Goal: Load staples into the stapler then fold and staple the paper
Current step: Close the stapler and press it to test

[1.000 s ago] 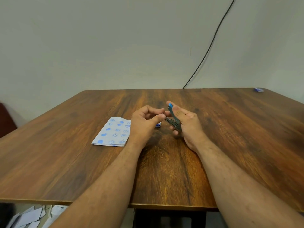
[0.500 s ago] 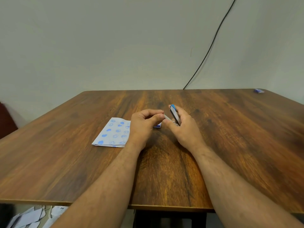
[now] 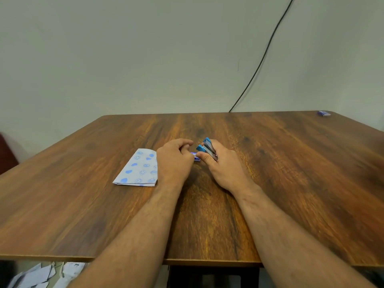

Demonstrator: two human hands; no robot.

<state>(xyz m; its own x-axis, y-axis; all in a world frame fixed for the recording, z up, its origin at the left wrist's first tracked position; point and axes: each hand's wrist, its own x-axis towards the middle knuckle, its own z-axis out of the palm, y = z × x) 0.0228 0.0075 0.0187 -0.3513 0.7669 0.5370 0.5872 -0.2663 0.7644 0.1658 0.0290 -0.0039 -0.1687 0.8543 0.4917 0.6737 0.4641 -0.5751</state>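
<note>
At the middle of the wooden table [image 3: 270, 183] we find both hands close together. The right hand [image 3: 223, 169] is wrapped around the small blue stapler [image 3: 207, 149]; fingers closed on its body, thumb along the near side, blue end pointing up and away. The stapler looks hinged partly open, metal magazine showing between two blue parts, though we cannot tell whether staples sit in it. The left hand [image 3: 174, 161] is curled loosely, fingertips bent inward; whether it pinches anything we cannot tell. Between the two hands, just beside the right thumb, a small blue staple box [image 3: 196, 158] lies on the table, mostly hidden.

The folded paper [image 3: 138, 169], pale with blue smiley and heart prints, lies flat to the left of the left hand, its near right corner tucked behind that wrist. A second small blue box [image 3: 323, 113] sits well apart at the far right corner. A black cable [image 3: 261, 59] runs down the wall. Loose paper scraps [image 3: 37, 275] lie on the floor below the near edge.

Our reading: loading is the step in hand; no stapling has begun.

To do it well, we judge:
- keep the stapler steady in the right hand, magazine channel facing up and fully exposed;
- draw one staple strip from the box, legs down, held lightly so it doesn't break apart;
- seat it flat in the channel before closing the top;
- close until it clicks, fingers clear of the hinge.
</note>
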